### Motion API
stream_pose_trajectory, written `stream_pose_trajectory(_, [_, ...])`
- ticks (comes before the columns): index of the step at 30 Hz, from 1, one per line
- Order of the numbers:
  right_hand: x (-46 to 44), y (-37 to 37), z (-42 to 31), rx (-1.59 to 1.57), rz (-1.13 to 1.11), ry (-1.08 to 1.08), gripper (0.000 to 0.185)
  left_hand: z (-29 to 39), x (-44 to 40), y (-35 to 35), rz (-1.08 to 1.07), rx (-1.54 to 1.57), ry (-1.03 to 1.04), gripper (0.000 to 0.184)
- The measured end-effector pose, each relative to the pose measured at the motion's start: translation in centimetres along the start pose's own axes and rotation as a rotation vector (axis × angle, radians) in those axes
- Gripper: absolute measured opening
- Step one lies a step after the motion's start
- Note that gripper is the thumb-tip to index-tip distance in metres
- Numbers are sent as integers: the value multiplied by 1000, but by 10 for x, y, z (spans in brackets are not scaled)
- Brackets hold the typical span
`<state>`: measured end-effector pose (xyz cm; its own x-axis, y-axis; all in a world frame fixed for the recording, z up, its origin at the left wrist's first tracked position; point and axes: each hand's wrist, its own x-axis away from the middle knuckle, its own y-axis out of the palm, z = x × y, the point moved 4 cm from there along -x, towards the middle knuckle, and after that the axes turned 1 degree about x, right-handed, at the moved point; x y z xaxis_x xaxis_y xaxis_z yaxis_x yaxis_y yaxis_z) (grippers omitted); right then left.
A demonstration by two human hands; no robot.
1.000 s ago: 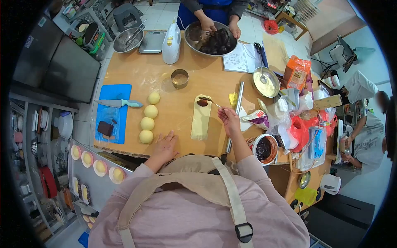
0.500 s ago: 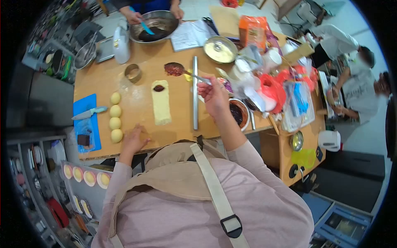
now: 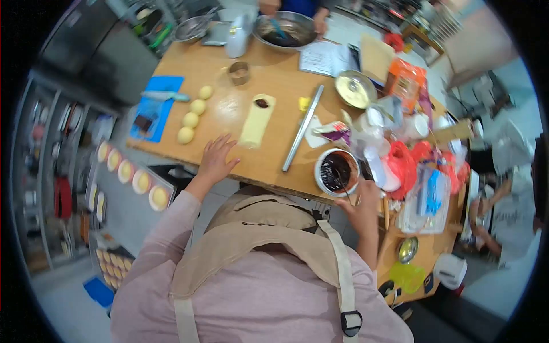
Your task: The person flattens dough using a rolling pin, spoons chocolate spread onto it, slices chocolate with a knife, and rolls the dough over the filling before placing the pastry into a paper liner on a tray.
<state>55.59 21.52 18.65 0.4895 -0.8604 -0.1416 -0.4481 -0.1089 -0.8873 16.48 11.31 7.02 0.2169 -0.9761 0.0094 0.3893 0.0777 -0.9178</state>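
Observation:
My left hand [image 3: 217, 159] lies flat at the table's near edge, fingers spread and holding nothing. Just beyond it is a flattened strip of pale dough [image 3: 255, 127], with a dollop of dark filling [image 3: 261, 103] near its far end. At the right, my right hand [image 3: 361, 210] is closed on the thin handle of a spoon [image 3: 345, 190], whose bowl is down in a white tub [image 3: 318, 171] of dark, glossy filling. Several round dough balls [image 3: 191, 120] stand in a row left of the strip. A metal bar [image 3: 303, 128] rests between strip and tub.
A knife [image 3: 166, 96] lies on a blue board [image 3: 170, 114] at the left. Packets, cups and red plastic bags [image 3: 404, 168] crowd the right side. Across the table, a person's hands are at a mixing bowl [image 3: 309, 41]. A tray of dough rounds [image 3: 123, 197] stands below left.
My right hand has gone from above the table, near the metal bar, down to the tub with the spoon. The view has turned and shifted. My left hand stays at the table edge.

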Motion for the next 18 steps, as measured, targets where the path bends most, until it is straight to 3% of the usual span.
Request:
stream_pose_trajectory(2, [-16, -34, -11, 48, 242, -162, 71, -11, 16, -19, 43, -13, -26, 57])
stream_pose_trajectory(5, [-43, -46, -23, -275, 481, -229, 59, -57, 42, -43, 138, -62, -129, 59])
stream_pose_trajectory(8, [-81, -15, -87, -404, 367, -390, 53, -112, 66, -72, 192, -126, -300, 63])
stream_pose_trajectory(10, [-98, 34, -133, -508, 101, -429, 44, -153, 82, -86, 212, -135, -438, 67])
stream_pose_trajectory(13, [-120, 115, -211, -439, -264, -657, 31, -200, 99, -105, 209, -168, -589, 72])
stream_pose_trajectory(14, [-129, 143, -230, -380, -389, -718, 27, -218, 100, -112, 200, -182, -623, 74])
stream_pose_trajectory(18, [-182, 246, -282, -294, -551, -758, 25, -303, 93, -114, 262, -104, -612, 79])
